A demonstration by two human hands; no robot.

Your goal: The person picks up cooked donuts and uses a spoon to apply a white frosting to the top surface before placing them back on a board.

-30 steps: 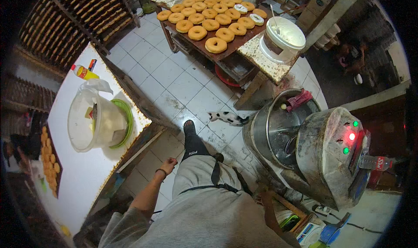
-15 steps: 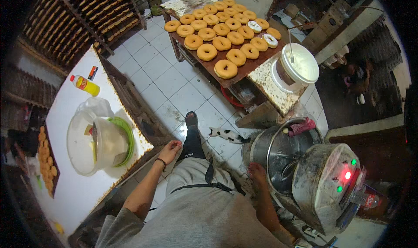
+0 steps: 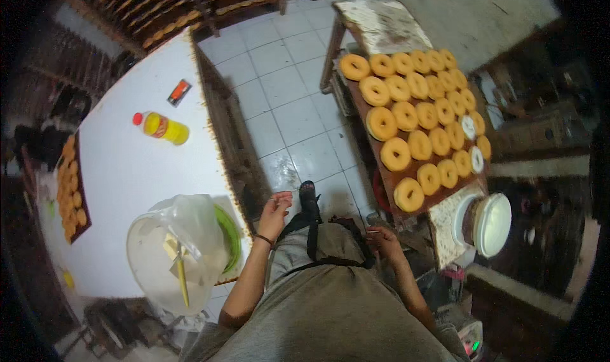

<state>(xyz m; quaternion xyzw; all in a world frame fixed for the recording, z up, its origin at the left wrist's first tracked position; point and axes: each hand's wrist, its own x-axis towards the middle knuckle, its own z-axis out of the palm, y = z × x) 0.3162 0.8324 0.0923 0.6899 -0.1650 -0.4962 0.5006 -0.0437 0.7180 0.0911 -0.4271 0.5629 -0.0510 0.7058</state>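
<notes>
Standing: person, between the white table (image 3: 127,165) at left and the doughnut table (image 3: 448,235) at right.
Left hand (image 3: 274,214): beyond the waist, apart from the white table's right edge; fingers loosely curled, partly open, nothing visible in them.
Right hand (image 3: 384,242): left of the doughnut table's near end; fingers half bent; cannot tell whether they grip anything.
Ring doughnuts (image 3: 427,120): in rows on a brown tray (image 3: 412,171), right table; two white-topped, at the right side.
Bucket (image 3: 492,225): white, near end of right table, beside the tray.
Tub (image 3: 149,254): translucent, near end of white table, a yellow-handled tool (image 3: 183,282) showing inside.
Green rim (image 3: 230,235): just right of the tub.
Bottle (image 3: 164,128): yellow, red-capped, lying farther along the white table.
</notes>
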